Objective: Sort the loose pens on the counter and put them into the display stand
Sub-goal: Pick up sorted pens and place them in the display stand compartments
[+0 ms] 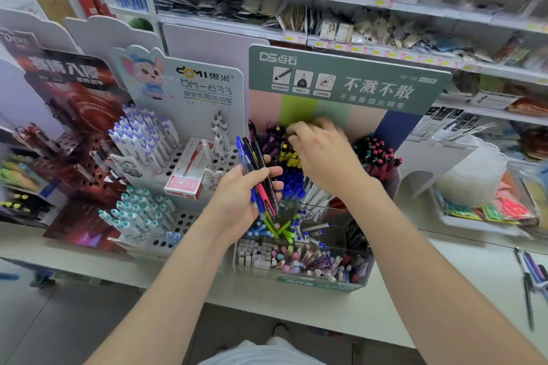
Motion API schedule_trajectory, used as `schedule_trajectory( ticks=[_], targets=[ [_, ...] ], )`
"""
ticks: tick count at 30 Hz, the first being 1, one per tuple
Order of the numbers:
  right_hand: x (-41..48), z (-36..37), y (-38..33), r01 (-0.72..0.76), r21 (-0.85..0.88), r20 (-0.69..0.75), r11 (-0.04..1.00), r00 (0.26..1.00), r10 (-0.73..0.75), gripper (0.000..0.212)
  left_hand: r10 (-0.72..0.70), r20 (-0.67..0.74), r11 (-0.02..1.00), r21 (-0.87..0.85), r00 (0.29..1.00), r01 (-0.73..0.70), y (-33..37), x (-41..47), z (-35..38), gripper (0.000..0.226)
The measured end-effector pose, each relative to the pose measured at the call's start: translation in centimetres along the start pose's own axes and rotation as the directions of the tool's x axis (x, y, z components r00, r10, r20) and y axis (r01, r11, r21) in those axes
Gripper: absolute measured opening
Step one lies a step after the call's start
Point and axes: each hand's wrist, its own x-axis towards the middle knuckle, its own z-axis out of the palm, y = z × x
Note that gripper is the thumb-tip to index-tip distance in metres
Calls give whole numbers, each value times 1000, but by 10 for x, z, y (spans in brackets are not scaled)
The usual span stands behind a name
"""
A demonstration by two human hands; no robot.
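My left hand (246, 195) grips a bundle of pens (257, 175), blue, black and pink, fanned upward in front of the green display stand (350, 83). My right hand (321, 154) reaches into the stand's upper rows, fingers curled down among the purple and yellow-capped pens (281, 142); whether it pinches one is hidden by motion blur. Blue pens (292, 184) and red-and-teal pens (379, 157) fill other sections. A few loose pens (530, 278) lie on the white counter (444, 290) at the far right.
A white Domi pen stand (178, 139) with a red pen box (189, 169) stands to the left, a dark red stand (74, 157) beyond it. A clear bin (302, 261) of small items sits in front. A white tray (480, 216) is at right. Shelves rise behind.
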Motion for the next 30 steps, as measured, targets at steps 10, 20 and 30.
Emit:
schedule_trajectory(
  ticks=[10,20,30],
  targets=[
    [25,-18,6,-69,-41,50,997,996,71,29,-7,-51,1000,-28,999,5,-3,-1,1,25],
    [9,-17,2,-13,-62,73,998,997,18,40,26,-5,999,36,1000,-26,2,-7,2,29],
    [-38,-27,-27,-317,572,306,757,938,161,26,-131,387,971,234,913,41,1,-21,-3,20]
  ],
)
